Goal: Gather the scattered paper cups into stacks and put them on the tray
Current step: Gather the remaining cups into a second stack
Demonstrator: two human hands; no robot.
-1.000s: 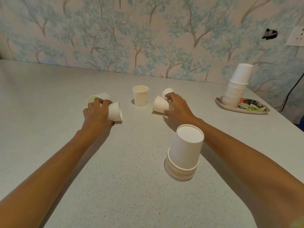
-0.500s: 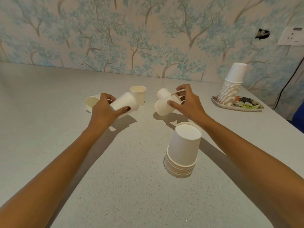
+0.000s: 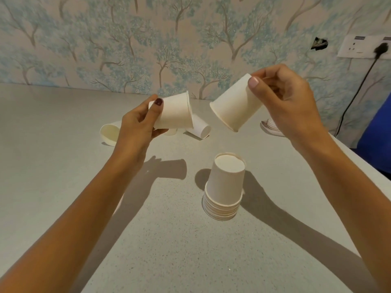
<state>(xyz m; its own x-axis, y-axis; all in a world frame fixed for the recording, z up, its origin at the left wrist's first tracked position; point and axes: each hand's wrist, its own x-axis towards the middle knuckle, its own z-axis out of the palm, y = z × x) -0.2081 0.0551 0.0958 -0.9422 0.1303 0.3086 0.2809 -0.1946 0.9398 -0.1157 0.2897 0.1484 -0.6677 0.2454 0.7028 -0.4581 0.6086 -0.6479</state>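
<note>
The left hand (image 3: 137, 127) grips the left-hand cup (image 3: 173, 113) above the bench (image 3: 63, 187), fingers curled round its base end and its mouth turned right. The right hand (image 3: 289, 102) pinches the right-hand cup (image 3: 234, 104) by its base, mouth tilted down and left. The two cups are apart. Below them an upside-down stack (image 3: 224, 187) stands on the bench.

A side-lying cup (image 3: 109, 133) is partly covered by the left hand. A second fallen cup (image 3: 201, 129) lies behind the left-hand cup, and between them shows a sliver of another cup (image 3: 171, 132), too hidden to tell how it stands.

The right wrist hides the tray (image 3: 264, 124) except for an edge. All the cups are plain. The print on the wall socket (image 3: 357, 48) is too blurred to read. A blue shape (image 3: 376, 132) is cut off at the right.
</note>
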